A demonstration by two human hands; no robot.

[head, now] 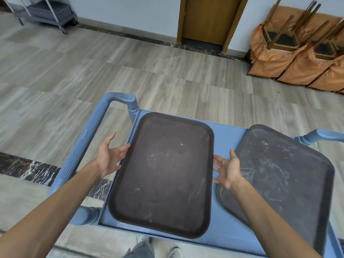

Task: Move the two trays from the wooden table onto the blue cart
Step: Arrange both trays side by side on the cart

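Observation:
Two dark rectangular trays lie side by side on the top shelf of the blue cart (226,135). The brown tray (163,174) rests on the left part of the shelf. The scuffed grey tray (286,175) is on the right, its far corner over the cart's rim. My left hand (109,156) hovers open at the brown tray's left edge, fingertips close to its rim. My right hand (228,169) is open in the gap between the two trays, palm turned toward the brown tray. Neither hand holds anything. The wooden table is out of view.
The cart's ribbed blue handle (89,138) juts out on the left. Pale wood-look floor stretches ahead to a wooden door (208,19). Stacked upturned chairs with orange covers (301,53) stand at the back right; a grey trolley (46,12) at the back left.

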